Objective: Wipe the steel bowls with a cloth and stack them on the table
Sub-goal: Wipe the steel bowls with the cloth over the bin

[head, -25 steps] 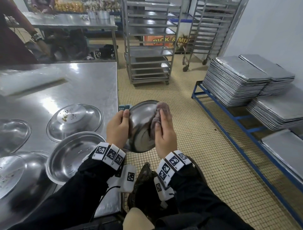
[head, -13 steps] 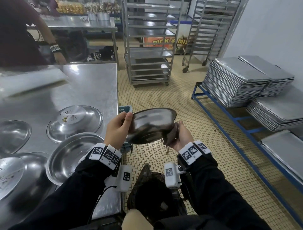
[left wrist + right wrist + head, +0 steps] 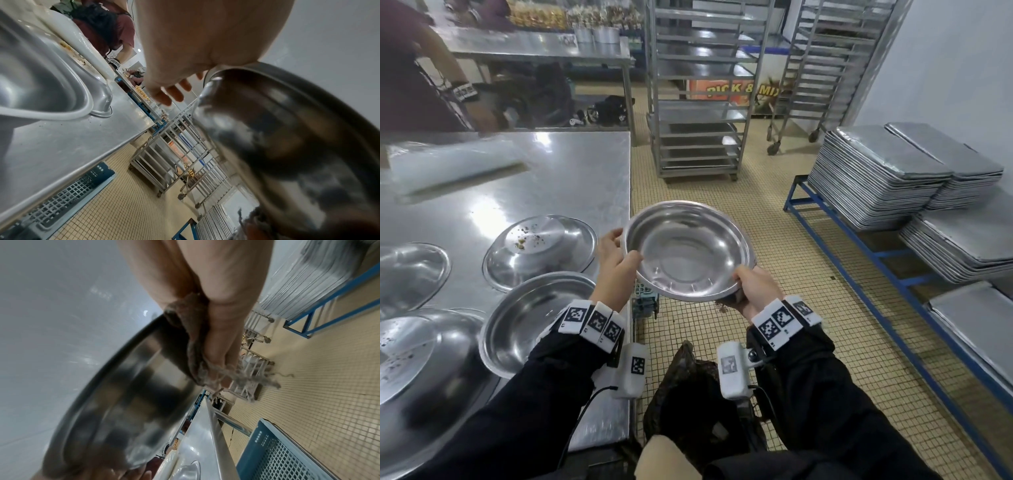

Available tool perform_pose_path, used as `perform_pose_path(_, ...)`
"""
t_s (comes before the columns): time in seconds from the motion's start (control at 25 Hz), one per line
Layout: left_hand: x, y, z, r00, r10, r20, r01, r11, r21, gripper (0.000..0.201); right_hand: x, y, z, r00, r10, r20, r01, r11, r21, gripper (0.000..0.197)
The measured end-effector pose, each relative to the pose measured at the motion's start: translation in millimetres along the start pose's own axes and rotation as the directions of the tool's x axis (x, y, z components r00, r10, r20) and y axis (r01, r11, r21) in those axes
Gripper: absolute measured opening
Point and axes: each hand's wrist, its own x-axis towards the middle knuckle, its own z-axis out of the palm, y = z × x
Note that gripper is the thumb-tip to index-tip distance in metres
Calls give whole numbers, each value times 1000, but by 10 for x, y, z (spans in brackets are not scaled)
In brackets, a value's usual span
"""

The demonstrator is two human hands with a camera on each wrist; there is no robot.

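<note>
I hold a steel bowl [image 3: 688,253] over the tiled floor, just off the table's right edge, its hollow facing up. My left hand [image 3: 616,263] grips its left rim, thumb inside. My right hand [image 3: 750,287] pinches the near right rim, thumb on top. Its fingers press a frayed brownish cloth [image 3: 195,353] against the bowl's outside [image 3: 123,402]. Only a scrap of the cloth [image 3: 722,306] shows in the head view. On the steel table [image 3: 568,178] lie an upside-down bowl with crumbs [image 3: 541,246], an upright bowl [image 3: 534,315] and others [image 3: 410,274] at the left.
A black bag [image 3: 688,394] sits on the floor below my hands, and a blue crate [image 3: 645,298] stands by the table edge. Wheeled steel racks [image 3: 698,102] stand ahead. Stacked trays [image 3: 876,171] rest on a blue frame at the right. Another person [image 3: 414,68] stands at the far left.
The bowl has turned from standing on edge to hollow up. My right hand has left the inside, where it rubbed with the cloth, and now holds the near right rim from below.
</note>
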Motion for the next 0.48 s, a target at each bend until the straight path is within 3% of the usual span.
perform_pose_path(0.12,-18,-3,-131,998,-65,18,66,994,-82,49,42,19,113,999,-48,1,47,985,-163,22)
perform_pose_path(0.24,-22,37,-342,999,-35,-5,34,998,-57,36,27,-42,277,987,-158,-6,144,915,-377,10)
perform_pose_path(0.48,113,50,-1146,993,-46,-108,47,999,9,33,12,-210,1060,933,-358,33,317,776,-545,25)
